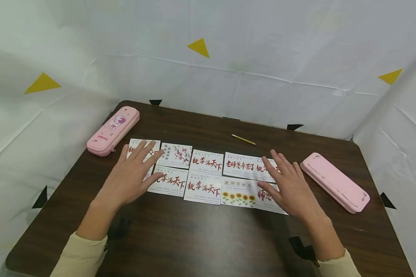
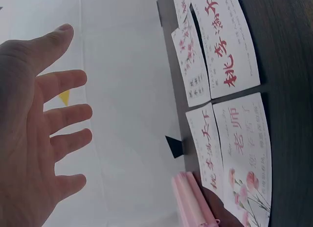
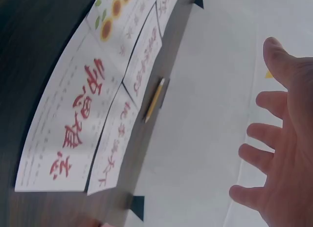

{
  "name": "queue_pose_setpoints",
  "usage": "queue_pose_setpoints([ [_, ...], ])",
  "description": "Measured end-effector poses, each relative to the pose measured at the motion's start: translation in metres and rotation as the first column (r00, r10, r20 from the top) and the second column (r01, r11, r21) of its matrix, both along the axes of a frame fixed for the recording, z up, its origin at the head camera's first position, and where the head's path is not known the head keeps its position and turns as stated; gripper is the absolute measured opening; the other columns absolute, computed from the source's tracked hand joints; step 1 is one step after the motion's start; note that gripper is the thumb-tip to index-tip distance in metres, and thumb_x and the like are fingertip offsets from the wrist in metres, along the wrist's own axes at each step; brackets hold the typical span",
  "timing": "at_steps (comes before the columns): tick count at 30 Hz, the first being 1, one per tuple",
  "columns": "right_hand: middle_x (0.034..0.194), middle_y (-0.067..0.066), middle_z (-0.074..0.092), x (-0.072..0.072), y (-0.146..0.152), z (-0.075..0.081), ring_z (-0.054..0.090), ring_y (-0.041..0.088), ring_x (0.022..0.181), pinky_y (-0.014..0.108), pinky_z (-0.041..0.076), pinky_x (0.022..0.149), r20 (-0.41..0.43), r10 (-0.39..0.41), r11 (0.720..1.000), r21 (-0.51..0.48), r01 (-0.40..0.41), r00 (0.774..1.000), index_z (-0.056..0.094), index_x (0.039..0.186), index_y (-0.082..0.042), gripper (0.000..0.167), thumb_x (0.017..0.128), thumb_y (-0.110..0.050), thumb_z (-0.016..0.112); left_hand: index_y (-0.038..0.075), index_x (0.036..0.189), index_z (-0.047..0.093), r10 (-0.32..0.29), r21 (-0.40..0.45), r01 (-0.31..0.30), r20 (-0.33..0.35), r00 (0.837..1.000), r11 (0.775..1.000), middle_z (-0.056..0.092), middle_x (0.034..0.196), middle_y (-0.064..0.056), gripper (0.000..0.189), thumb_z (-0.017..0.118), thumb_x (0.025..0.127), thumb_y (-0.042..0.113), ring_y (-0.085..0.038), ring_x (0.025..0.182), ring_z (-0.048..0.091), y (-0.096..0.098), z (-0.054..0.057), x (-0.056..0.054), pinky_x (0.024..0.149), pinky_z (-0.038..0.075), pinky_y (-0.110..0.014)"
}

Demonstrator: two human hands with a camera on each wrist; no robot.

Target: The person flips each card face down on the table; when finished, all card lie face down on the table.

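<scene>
Two rows of white greeting cards with red Chinese writing lie edge to edge across the table, among them a sunflower card (image 1: 238, 192) and a blossom card (image 1: 176, 155). Over the left end of the rows, my left hand (image 1: 124, 181) is held with fingers spread and nothing in it. A card with pink carnations (image 2: 244, 158) shows below it in the left wrist view, mostly hidden by the hand in the head view. My right hand (image 1: 292, 188), also spread and holding nothing, hovers over the right end, partly covering a red-lettered card (image 3: 71, 124).
A pink pencil case (image 1: 113, 130) with a cartoon print lies at the table's back left. Another pink case (image 1: 334, 182) lies right of the cards. Behind the rows is a yellow pencil (image 1: 244, 139). White sheeting (image 1: 242, 50) stands around the dark wooden table (image 1: 194, 238).
</scene>
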State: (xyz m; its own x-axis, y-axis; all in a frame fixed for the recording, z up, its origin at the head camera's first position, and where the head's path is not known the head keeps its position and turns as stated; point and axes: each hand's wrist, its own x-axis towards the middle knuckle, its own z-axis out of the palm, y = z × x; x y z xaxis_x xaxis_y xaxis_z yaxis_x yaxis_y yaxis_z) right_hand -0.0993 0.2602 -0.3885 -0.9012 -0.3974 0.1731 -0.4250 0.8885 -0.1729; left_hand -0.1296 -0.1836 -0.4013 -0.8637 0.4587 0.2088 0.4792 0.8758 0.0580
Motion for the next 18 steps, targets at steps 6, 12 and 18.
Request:
queue_pose_setpoints([
  [6,0.16,0.011,0.026,-0.002,-0.017,0.003,0.025,0.035,0.144,0.06,0.024,0.111,0.036,-0.001,0.991,-0.134,0.006,0.999,0.034,0.154,-0.015,0.072,0.094,-0.04,0.064,0.017,0.15,0.042,0.039,0.111,-0.042,0.028,0.999,0.993,0.031,0.157,-0.014,0.066,0.061,0.093,0.047,-0.036,0.143,0.026,-0.018,-0.006,-0.002,0.114,0.013,-0.061],
  [12,0.148,0.01,0.047,-0.011,-0.067,-0.003,0.045,0.03,0.134,0.053,0.041,0.103,0.115,0.083,0.892,-0.451,-0.022,0.99,0.048,0.146,-0.009,0.057,0.095,-0.026,0.066,0.01,0.14,0.054,0.199,0.342,-0.211,0.072,0.977,0.916,0.048,0.143,-0.019,0.05,0.061,0.095,0.031,-0.04,0.128,0.046,-0.043,-0.021,-0.01,0.1,0.037,-0.063],
  [18,0.134,0.015,0.059,-0.039,-0.139,-0.022,0.057,0.03,0.122,0.043,0.049,0.096,0.331,0.29,0.661,-0.748,0.063,0.898,0.057,0.136,-0.001,0.04,0.099,-0.014,0.059,0.005,0.133,0.059,0.358,0.462,-0.405,0.19,0.914,0.789,0.055,0.133,-0.022,0.04,0.051,0.099,0.025,-0.044,0.122,0.05,-0.063,-0.045,-0.033,0.093,0.039,-0.064],
])
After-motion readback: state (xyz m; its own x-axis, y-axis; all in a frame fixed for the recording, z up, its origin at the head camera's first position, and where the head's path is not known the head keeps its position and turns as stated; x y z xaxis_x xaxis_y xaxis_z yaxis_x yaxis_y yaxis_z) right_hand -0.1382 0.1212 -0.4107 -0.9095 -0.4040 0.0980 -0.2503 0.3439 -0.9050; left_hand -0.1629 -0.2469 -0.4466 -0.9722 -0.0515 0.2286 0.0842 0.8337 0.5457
